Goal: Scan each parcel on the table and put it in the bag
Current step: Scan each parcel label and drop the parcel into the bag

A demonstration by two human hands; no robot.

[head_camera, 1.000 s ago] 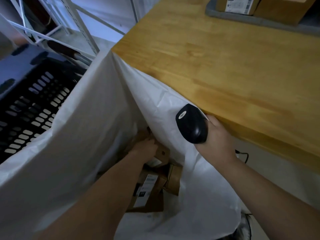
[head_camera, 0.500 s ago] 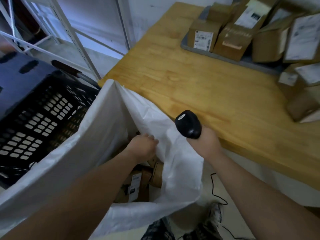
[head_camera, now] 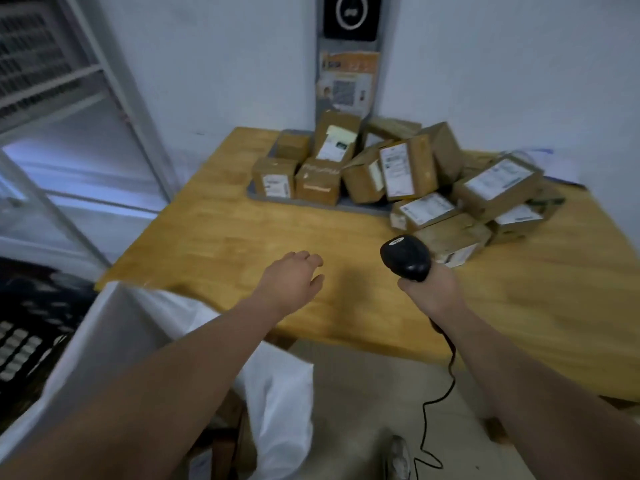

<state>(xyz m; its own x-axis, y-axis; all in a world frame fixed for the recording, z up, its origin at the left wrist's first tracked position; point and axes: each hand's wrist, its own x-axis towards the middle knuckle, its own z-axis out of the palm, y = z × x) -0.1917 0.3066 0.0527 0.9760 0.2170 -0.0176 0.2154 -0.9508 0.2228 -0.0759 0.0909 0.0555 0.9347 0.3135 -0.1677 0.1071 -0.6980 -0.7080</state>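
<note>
Several brown cardboard parcels (head_camera: 408,171) with white labels lie heaped at the far side of the wooden table (head_camera: 225,237), some on a grey tray (head_camera: 360,205). My right hand (head_camera: 431,292) grips a black corded barcode scanner (head_camera: 406,258), held just in front of the nearest parcel (head_camera: 453,240). My left hand (head_camera: 294,282) hovers over the bare table with loosely curled fingers and holds nothing. The white bag (head_camera: 277,393) hangs open below the table's near left corner, under my left forearm. Its contents are mostly hidden.
A black perforated crate (head_camera: 24,341) sits at the left beside the bag. Metal shelving (head_camera: 69,81) stands at the back left. A wall panel with a poster (head_camera: 348,81) rises behind the parcels. The scanner's cable (head_camera: 436,410) dangles to the floor.
My left hand has come up out of the bag and moved forward over the table, holding nothing. The view has lifted from the bag to the parcel heap. The scanner has moved toward the parcels.
</note>
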